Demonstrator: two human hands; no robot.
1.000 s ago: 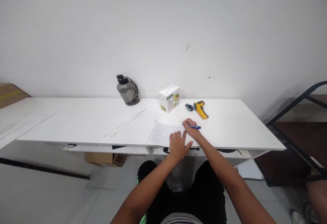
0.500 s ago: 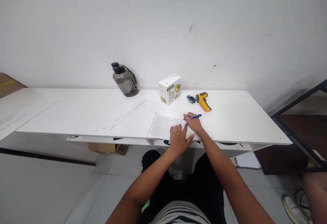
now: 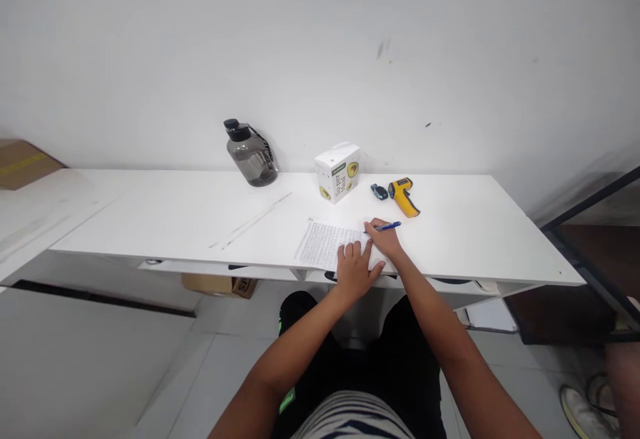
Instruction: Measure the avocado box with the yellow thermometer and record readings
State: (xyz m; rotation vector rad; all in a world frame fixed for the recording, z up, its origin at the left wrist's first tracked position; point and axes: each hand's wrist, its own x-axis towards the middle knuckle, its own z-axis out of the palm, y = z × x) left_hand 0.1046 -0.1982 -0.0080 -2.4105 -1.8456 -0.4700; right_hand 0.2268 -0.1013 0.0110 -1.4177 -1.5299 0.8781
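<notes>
A sheet of paper (image 3: 323,242) covered in rows of writing lies near the front edge of the white table. My left hand (image 3: 355,269) rests flat on its lower right part, fingers and thumb spread. A blue pen (image 3: 388,227) is pinched in my right hand (image 3: 383,237), its tip low against the right side of the sheet. Behind the paper stands a white "Super Meal" box (image 3: 337,173) with avocado pictures. To the right of the box lie a small dark watch-like item (image 3: 379,191) and a yellow infrared thermometer gun (image 3: 405,197).
A grey water bottle (image 3: 251,157) stands by the wall at the back left. A cardboard box (image 3: 25,164) is at the far left, and another cardboard box (image 3: 207,283) sits below the table. A black metal frame (image 3: 590,205) and a person's shoe (image 3: 583,412) are at the right.
The whole view has shifted slightly, so everything on the table appears a little further right. Both hands keep their places on the paper, with the pen still in my right hand.
</notes>
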